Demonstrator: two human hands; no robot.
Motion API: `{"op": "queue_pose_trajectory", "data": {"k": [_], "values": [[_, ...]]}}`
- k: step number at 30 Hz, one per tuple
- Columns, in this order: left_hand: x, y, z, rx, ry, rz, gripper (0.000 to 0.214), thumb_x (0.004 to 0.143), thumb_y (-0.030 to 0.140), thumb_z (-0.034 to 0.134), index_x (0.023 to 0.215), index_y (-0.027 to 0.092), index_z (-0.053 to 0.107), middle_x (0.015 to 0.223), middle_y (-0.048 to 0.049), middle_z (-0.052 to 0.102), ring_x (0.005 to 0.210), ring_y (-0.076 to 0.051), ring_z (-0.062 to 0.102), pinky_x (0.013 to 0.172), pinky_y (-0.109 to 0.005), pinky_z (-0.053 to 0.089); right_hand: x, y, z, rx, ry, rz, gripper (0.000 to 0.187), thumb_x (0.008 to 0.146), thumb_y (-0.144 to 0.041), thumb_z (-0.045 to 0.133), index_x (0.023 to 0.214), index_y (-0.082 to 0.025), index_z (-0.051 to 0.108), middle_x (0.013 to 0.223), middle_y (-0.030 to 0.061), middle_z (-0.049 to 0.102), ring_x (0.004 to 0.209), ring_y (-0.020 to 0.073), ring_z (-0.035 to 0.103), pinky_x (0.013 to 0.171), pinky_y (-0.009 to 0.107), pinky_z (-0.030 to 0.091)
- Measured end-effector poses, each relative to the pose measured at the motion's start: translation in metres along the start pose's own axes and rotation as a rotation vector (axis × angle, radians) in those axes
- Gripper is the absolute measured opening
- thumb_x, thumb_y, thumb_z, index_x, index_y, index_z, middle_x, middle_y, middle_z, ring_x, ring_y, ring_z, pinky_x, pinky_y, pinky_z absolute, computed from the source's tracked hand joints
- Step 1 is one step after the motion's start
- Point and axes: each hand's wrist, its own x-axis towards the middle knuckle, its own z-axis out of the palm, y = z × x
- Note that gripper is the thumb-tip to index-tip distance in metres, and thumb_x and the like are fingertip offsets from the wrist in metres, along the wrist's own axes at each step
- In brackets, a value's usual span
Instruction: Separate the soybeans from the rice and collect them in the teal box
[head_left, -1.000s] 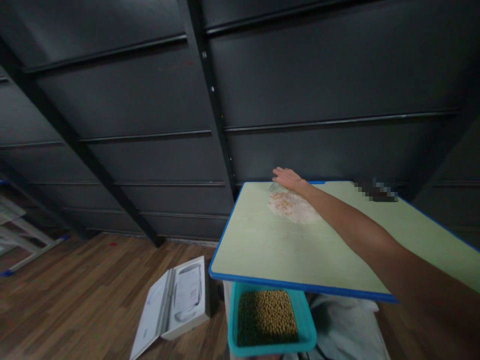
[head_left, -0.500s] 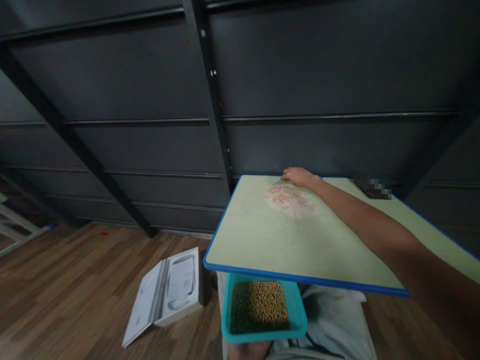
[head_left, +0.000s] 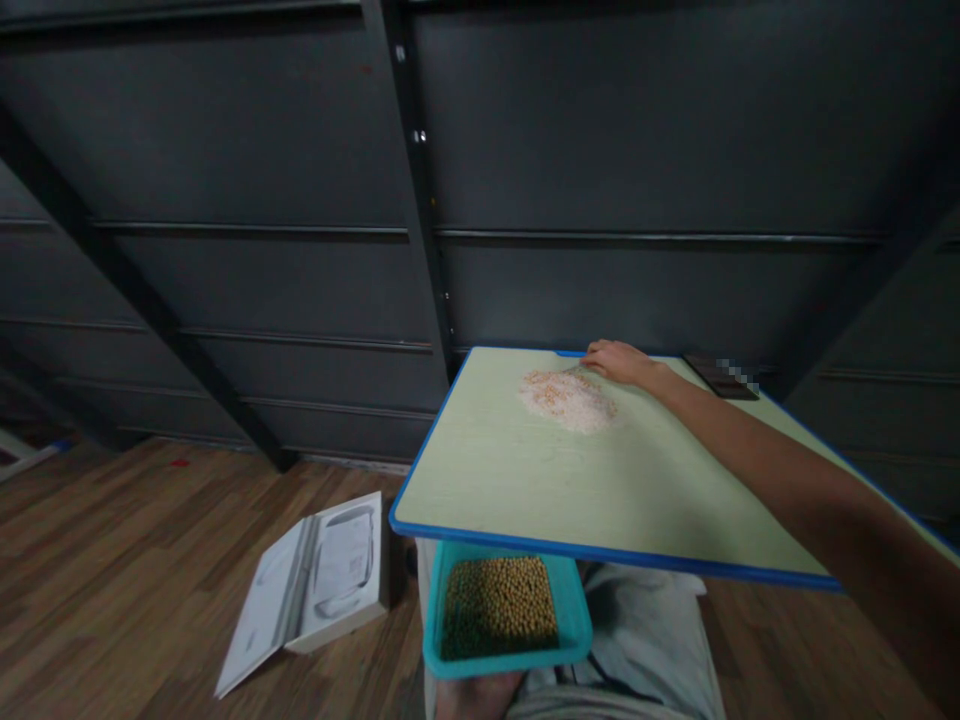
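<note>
My right hand reaches to the far side of the pale green table. Its fingers are closed around a thin metal utensil, whose kind I cannot make out. The utensil's tip is at the back edge of a low heap of white, rice-like grains with small orange bits mixed in. Below the table's near edge, my left hand is under the near rim of a teal plastic basin, supporting it; its fingers are hidden. Round tan beans lie in the basin.
A dark flat object, partly pixelated, lies at the table's far right. An open white box with paper inside stands on the wooden floor at left. A dark panelled wall rises right behind the table.
My right hand has shifted slightly to the right along the heap's back edge with the utensil. The view has turned a little, moving everything slightly left. The basin stays below the table.
</note>
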Motion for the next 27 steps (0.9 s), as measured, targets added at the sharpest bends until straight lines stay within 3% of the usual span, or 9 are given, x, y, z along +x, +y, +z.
{"op": "queue_pose_trajectory", "data": {"k": [7,17,21,27], "values": [[0.001,0.002,0.000,0.031,0.077,-0.017,0.050,0.104,0.052,0.035,0.152,0.045,0.046,0.158,-0.0075,0.056,0.143,-0.035,0.055,0.117,-0.074,0.035,-0.024,0.018,0.016,0.020,0.016,0.010,0.038,0.107,-0.030,0.044,0.124,-0.018,0.076,0.120,0.0151,0.071,0.111,0.0282,0.065,0.091,0.036,0.048],[0.007,0.000,0.029,-0.078,-0.058,-0.041,0.050,0.107,0.048,0.026,0.143,0.039,0.060,0.136,-0.0103,0.075,0.126,-0.033,0.069,0.114,-0.072,0.040,-0.052,0.020,0.008,0.092,0.038,0.041,0.042,0.105,-0.036,0.046,0.124,-0.016,0.077,0.116,0.0166,0.072,0.108,0.0295,0.067,0.091,0.037,0.049],[0.005,0.002,0.028,-0.037,0.008,-0.050,0.048,0.106,0.043,0.031,0.137,0.038,0.067,0.133,-0.0099,0.076,0.126,-0.034,0.068,0.115,-0.072,0.038,-0.060,0.020,0.003,0.156,0.042,0.020,0.043,0.105,-0.037,0.046,0.120,-0.014,0.079,0.113,0.0167,0.073,0.106,0.0293,0.068,0.093,0.037,0.049],[0.007,-0.001,0.034,0.024,0.209,0.019,0.039,0.103,0.042,0.044,0.131,0.038,0.071,0.119,-0.0092,0.082,0.106,-0.034,0.077,0.107,-0.073,0.047,-0.069,0.018,-0.004,0.207,0.040,-0.001,0.044,0.106,-0.042,0.046,0.114,-0.016,0.080,0.111,0.0145,0.075,0.105,0.0274,0.068,0.094,0.036,0.049]]}}
